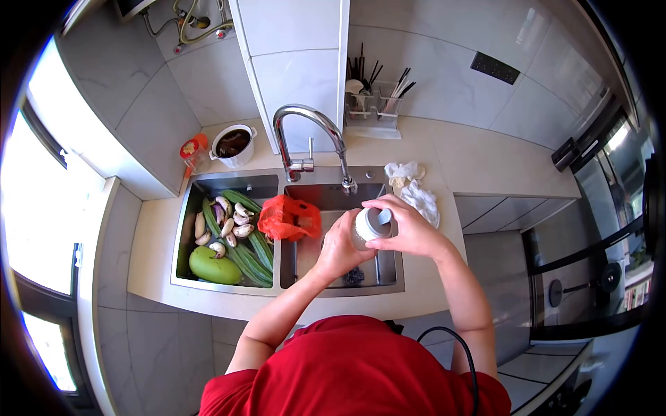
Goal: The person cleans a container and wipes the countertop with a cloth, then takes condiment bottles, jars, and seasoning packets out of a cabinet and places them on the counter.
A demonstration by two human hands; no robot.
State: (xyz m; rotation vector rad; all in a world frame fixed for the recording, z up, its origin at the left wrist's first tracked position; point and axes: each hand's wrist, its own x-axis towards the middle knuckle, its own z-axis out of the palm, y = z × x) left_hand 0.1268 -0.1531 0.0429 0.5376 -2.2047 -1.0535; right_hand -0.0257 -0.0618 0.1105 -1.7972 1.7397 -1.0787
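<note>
Over the right basin of the double sink, a small white jar (361,227) with a grey-white lid is held between both hands. My left hand (341,248) wraps round the jar's left side. On the right, my right hand (408,227) has its fingers closed on the lid. A red plastic bag (288,216) lies over the divider, just left of the hands. The left basin holds a green melon-like vegetable (214,266), long green ridged gourds (248,265) and several purple-white eggplants (242,231).
The faucet (305,114) arches over the sink's back edge. White cloths (418,199) lie right of the sink. At the back left are a white pot (234,149) and a red-lidded jar (195,154). A utensil rack (374,107) stands at the wall. Something dark (354,276) lies in the right basin.
</note>
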